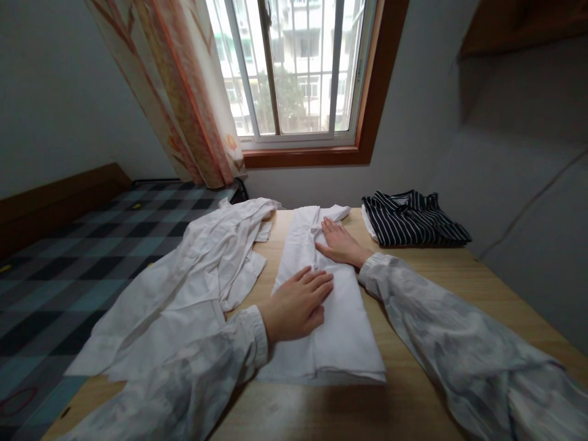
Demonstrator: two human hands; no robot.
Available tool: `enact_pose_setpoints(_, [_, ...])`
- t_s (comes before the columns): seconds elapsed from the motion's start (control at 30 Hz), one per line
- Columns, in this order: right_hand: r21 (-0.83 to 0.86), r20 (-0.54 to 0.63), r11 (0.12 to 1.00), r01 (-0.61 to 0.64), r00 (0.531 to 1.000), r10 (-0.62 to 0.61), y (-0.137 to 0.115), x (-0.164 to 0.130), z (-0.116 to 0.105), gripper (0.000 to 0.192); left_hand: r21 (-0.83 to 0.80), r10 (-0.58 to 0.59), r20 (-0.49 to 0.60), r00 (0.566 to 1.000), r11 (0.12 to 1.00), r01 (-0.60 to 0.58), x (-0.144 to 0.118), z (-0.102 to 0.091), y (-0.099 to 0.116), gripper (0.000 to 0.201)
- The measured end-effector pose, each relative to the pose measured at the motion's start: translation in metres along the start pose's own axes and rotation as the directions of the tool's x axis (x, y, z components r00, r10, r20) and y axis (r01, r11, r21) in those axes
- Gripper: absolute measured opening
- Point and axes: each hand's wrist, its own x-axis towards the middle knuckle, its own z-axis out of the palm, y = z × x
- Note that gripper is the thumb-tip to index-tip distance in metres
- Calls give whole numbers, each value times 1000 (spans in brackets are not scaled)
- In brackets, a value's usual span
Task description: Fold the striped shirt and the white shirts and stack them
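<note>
A white shirt point(344, 331) lies folded into a long narrow strip on the wooden table point(294, 407), running away from me. Across its middle rests my left hand point(296, 303), palm down with the fingers stretched out to the right. Farther up, my right hand point(340, 242) lies flat on the cloth near the collar end, fingers pointing away and to the left. Neither hand grips anything; both only touch the cloth. The part of the shirt under my palms is hidden.
Loose white shirts point(184, 288) spread over the table's left side and its edge. A folded black striped shirt point(416, 217) sits on white cloth at the back right. Left of the table is a bed with a checked sheet point(59, 269); a curtain point(184, 92) hangs by the window.
</note>
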Motion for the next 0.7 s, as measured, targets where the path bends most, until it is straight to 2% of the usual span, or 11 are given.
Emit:
enact_pose_setpoints(0.07, [-5,45,1000,-26,999,27,-1,-3,3,93,-58,20,29,999,998,-18,-8,3,-9,65])
enact_pose_setpoints(0.2, [-2,29,1000,-27,999,27,-3,-6,6,94,-119,47,44,998,992,-42,-19,7,-18,79])
enact_pose_setpoints(0.37, [-13,23,999,33,999,-33,-11,-25,5,85,-112,61,42,997,992,-56,-24,12,-5,90])
enact_pose_setpoints(0.47, [-10,20,998,67,998,-67,-16,-45,1,81,-156,64,51,997,986,-55,-24,6,6,93])
enact_pose_setpoints(0.57, [14,-28,993,115,993,-114,-20,-60,-7,76,-254,35,9,999,967,-32,-16,-8,6,67])
enact_pose_setpoints(0.63, [41,-74,987,155,986,-152,-21,-63,-13,69,-288,-76,-96,992,957,45,-5,-17,-2,44])
enact_pose_setpoints(0.7, [84,-120,981,174,979,-163,-20,-59,-20,57,-269,-216,-237,947,951,150,10,-20,-18,32])
